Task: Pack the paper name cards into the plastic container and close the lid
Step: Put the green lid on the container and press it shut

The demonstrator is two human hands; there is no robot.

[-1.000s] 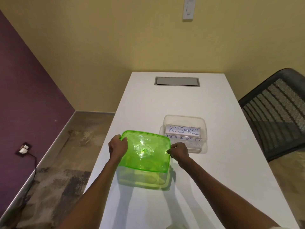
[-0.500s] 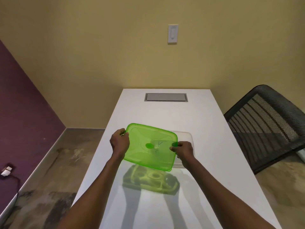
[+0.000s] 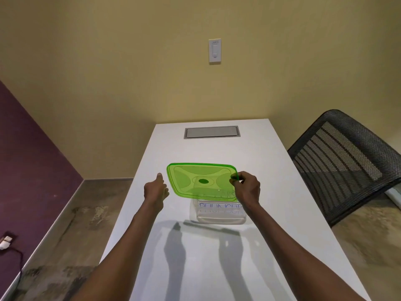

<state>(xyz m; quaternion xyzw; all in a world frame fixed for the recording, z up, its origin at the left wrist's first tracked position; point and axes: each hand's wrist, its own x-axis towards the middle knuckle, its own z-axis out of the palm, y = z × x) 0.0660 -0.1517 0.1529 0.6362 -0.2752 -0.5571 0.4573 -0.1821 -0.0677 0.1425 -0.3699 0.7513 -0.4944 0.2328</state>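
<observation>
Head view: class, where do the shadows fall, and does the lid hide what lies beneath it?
Head view: shadows of both arms fall on the white table toward the camera; the translucent green lid, pinched by the right hand, tints but shows the name cards in the clear container; straight edges bow from the wide-angle lens.

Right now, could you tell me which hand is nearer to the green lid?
Right. The right hand pinches the green lid's right edge; the left hand is open beside its left edge.

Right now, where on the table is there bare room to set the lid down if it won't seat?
Bare tabletop lies between the metal hatch and the green lid, and along the right edge beside the chair. The near end is bare too. It is crowded mid-table: the right hand holds the lid over the container, the left hand beside it.
</observation>
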